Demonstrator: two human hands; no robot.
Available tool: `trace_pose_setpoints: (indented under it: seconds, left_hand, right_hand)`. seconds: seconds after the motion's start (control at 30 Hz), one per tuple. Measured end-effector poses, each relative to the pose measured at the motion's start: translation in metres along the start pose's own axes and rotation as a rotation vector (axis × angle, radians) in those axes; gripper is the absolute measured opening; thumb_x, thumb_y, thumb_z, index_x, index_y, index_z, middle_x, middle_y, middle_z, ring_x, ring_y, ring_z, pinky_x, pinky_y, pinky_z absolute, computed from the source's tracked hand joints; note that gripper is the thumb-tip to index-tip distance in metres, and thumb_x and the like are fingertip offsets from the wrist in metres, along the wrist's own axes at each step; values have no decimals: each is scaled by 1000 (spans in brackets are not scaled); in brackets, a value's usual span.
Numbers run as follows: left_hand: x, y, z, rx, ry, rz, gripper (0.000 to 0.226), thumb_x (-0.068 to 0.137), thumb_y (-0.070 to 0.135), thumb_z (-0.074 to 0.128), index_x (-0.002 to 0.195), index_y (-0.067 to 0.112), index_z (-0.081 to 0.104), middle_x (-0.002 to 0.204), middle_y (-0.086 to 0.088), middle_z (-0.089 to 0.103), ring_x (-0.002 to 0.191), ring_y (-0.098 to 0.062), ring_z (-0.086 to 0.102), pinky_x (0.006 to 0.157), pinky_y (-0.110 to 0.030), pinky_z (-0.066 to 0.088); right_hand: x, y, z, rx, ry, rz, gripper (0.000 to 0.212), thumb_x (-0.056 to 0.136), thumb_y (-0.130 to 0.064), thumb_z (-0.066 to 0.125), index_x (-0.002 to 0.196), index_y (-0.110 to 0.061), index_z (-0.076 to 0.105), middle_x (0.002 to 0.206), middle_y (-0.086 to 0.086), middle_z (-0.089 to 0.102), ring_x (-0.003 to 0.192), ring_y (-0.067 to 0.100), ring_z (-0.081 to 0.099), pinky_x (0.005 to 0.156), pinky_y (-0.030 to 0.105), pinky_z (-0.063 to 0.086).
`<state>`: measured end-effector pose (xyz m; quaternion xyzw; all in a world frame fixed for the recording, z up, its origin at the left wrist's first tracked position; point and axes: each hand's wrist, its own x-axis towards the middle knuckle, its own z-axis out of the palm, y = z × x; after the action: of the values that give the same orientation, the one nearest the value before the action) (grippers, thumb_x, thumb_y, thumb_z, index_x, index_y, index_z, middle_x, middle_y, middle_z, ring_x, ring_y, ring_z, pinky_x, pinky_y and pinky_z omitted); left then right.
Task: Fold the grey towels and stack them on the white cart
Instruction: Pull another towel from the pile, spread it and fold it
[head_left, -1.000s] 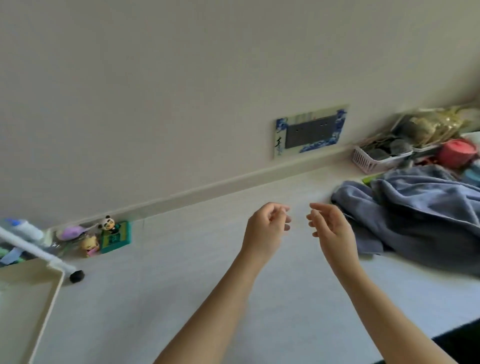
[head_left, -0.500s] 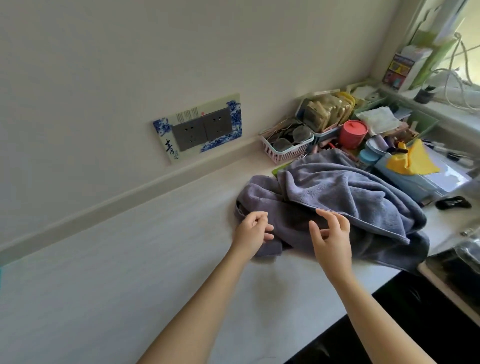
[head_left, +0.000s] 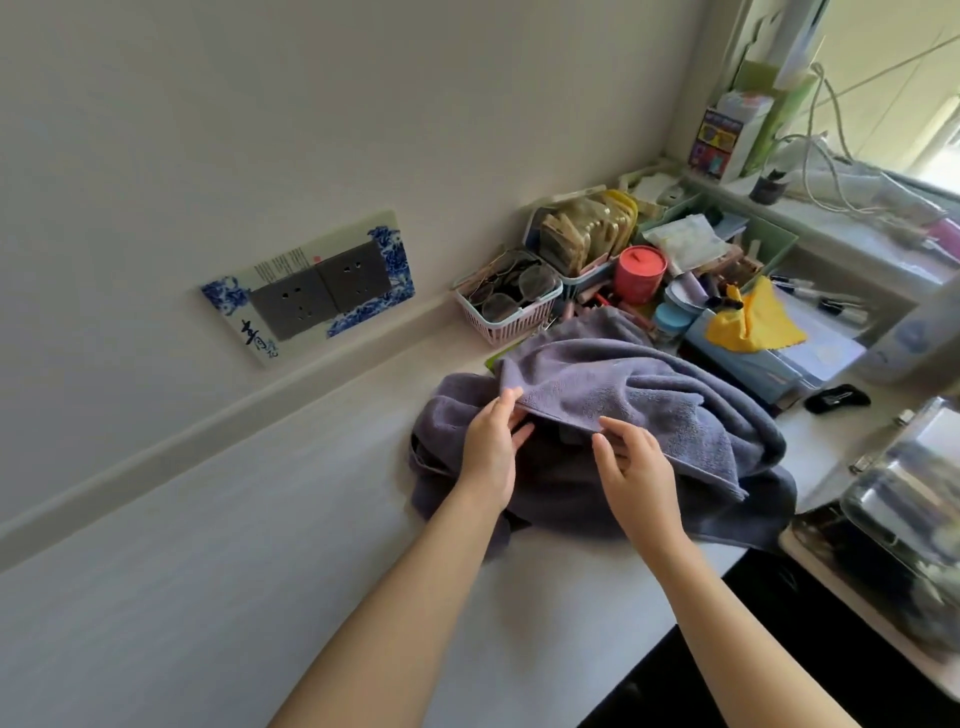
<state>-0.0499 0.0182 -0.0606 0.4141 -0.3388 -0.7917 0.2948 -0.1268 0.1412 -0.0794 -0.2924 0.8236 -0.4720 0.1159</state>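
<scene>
Two bare hands at a heap of grey towels (head_left: 649, 405), crumpled on a white table (head_left: 208, 597) beside a pale wall. Left hand (head_left: 488, 447) against the near edge of the top towel, thumb on the hem, fingers slipped beneath the fold, pinching the cloth. Right hand (head_left: 636, 473) just beside it, fingers loosely spread and only lightly bent, fingertips touching the same hem, not clearly gripping. Both forearms reaching in from the bottom edge. Top towel draped over a darker bundle, one corner hanging toward the right. Behind the heap, touching its far side, a pink basket (head_left: 511, 322) holding spectacles. Further right, a red tub (head_left: 640, 273), a blue jar (head_left: 672, 319) and a yellow cloth (head_left: 753, 322) on a stack of pale blue items. On the wall to the left, well apart from the towels, two grey sockets (head_left: 322, 291) set in a blue-and-white patterned plate. At the far right, a windowsill with white cables (head_left: 826, 150) and a small box (head_left: 722, 137). Lower right, a clear lidded container (head_left: 904, 519), blurred. White cart out of view.
</scene>
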Motion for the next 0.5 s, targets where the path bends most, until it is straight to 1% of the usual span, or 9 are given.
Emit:
trace_pose_setpoints:
  seconds: [0.03, 0.1, 0.13, 0.17, 0.23, 0.3, 0.37, 0.43, 0.5]
  left_hand:
    - [-3, 6, 1, -19, 9, 47, 30, 101, 19, 41, 119, 1, 56, 117, -12, 58, 111, -20, 54, 84, -24, 49]
    - [-12, 24, -2, -63, 36, 140, 26, 101, 17, 41, 112, 1, 58, 110, -14, 59, 106, -21, 57, 86, -26, 50]
    - [-18, 34, -2, -86, 50, 181, 24, 100, 16, 41, 109, 2, 59, 106, -13, 61, 102, -20, 60, 88, -27, 51]
    - [-25, 46, -10, -108, 82, 235, 23, 100, 16, 43, 107, 2, 60, 101, -12, 63, 98, -18, 62, 89, -28, 51]
    - [-35, 65, -20, -124, 138, 324, 22, 99, 17, 45, 103, 5, 63, 96, -9, 66, 93, -16, 65, 87, -27, 53]
    - [-48, 85, -41, -145, 204, 404, 21, 99, 16, 46, 98, 8, 65, 95, -8, 68, 92, -15, 66, 84, -26, 54]
    - [-61, 101, -60, -173, 253, 444, 21, 99, 15, 45, 99, 7, 65, 96, -7, 68, 93, -15, 66, 87, -27, 53]
    - [-76, 116, -85, -209, 310, 493, 21, 98, 13, 46, 100, 7, 66, 98, -7, 68, 94, -15, 66, 89, -27, 52]
    - [-94, 131, -115, -231, 365, 564, 20, 98, 12, 46, 97, 9, 66, 100, -8, 67, 96, -15, 65, 89, -27, 52]
  right_hand:
    - [-1, -3, 1, 3, -2, -29, 30, 91, -15, 60, 119, -5, 60, 110, 1, 54, 88, 12, 61, 80, -3, 35]
    - [-1, -12, 6, -12, -10, -76, 34, 90, -21, 61, 121, -9, 58, 111, -3, 49, 93, 12, 59, 89, 13, 42]
    - [-1, -16, 7, -28, -2, -85, 36, 90, -25, 61, 122, -9, 57, 113, -2, 49, 96, 12, 57, 92, 21, 43]
    - [-3, -23, 13, -34, 0, -100, 37, 90, -28, 60, 122, -10, 57, 115, -1, 49, 100, 14, 56, 94, 27, 43]
    - [-2, -32, 17, -27, 25, -111, 36, 90, -31, 59, 119, -9, 57, 117, 3, 50, 105, 19, 55, 98, 31, 42]
    - [-6, -50, 27, -2, 30, -166, 30, 90, -27, 60, 114, -9, 60, 113, 0, 49, 104, 21, 56, 98, 31, 42]
    - [-11, -68, 35, 19, 50, -247, 22, 89, -21, 62, 107, -8, 63, 106, -4, 48, 100, 21, 57, 97, 30, 42]
    - [-20, -90, 48, 20, 75, -347, 15, 88, -17, 63, 99, -6, 64, 99, -2, 51, 94, 19, 54, 93, 21, 38]
    - [-35, -115, 65, 24, 77, -438, 12, 88, -15, 65, 93, -3, 64, 93, 2, 53, 86, 12, 48, 85, 14, 33]
